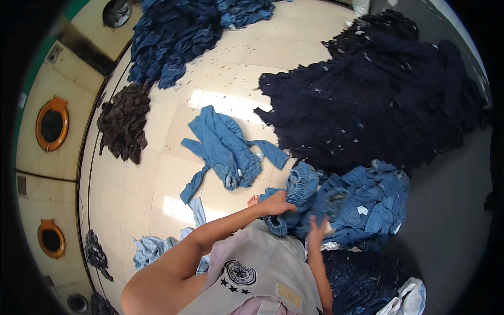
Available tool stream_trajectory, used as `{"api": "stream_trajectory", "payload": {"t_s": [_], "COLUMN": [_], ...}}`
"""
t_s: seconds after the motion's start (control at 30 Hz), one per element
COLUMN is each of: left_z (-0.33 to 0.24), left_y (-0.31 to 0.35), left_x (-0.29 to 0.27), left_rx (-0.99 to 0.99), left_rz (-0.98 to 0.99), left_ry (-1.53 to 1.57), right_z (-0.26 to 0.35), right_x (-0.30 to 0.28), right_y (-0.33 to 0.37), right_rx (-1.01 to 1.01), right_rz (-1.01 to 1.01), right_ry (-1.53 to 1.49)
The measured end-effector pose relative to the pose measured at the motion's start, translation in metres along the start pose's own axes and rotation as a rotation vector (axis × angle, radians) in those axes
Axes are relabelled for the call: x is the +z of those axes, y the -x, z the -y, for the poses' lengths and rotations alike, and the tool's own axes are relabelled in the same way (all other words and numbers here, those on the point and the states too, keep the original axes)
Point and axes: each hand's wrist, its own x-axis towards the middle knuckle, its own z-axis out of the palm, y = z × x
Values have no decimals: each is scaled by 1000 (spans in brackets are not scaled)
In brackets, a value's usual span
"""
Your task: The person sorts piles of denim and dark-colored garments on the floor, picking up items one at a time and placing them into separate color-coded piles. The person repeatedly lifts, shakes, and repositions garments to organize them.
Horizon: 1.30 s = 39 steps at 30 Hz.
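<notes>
Grasping a bunched blue garment (302, 185) in the left hand (279, 203), just below and right of centre, with the right hand (316, 233) beside it, too blurred to tell whether closed, near a blue clothes heap (380, 197).

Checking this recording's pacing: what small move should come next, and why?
Probably close the right hand on the blue denim: the left hand is on it, while the right, blurred, looks open beside it.

Tiled floor (152, 194) lying bare well left of the left fingers (287, 206), blue garment pile (373, 207) blocking rightward of the right fingers (314, 224)
</notes>
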Motion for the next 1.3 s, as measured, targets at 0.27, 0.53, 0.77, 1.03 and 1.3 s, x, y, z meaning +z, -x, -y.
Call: {"api": "stream_trajectory", "payload": {"t_s": [0.27, 0.53, 0.77, 1.03, 1.3], "left_z": [9, 5, -40, -59, 176], "left_y": [27, 53, 99, 172, 85], "left_x": [-148, -255, -415, -458, -297], "left_rx": [103, 148, 83, 181, 110], "left_rz": [40, -89, -422, -721, -840], "left_ry": [27, -211, -632, -883, -782], "right_z": [70, 136, 248, 313, 79], "right_x": [135, 221, 356, 402, 393], "right_y": [28, 45, 67, 111, 73], "right_rx": [-193, -156, -345, -458, -295], "right_rz": [297, 479, 697, 870, 941], "right_ry": [-162, -408, -600, -764, 123]}}
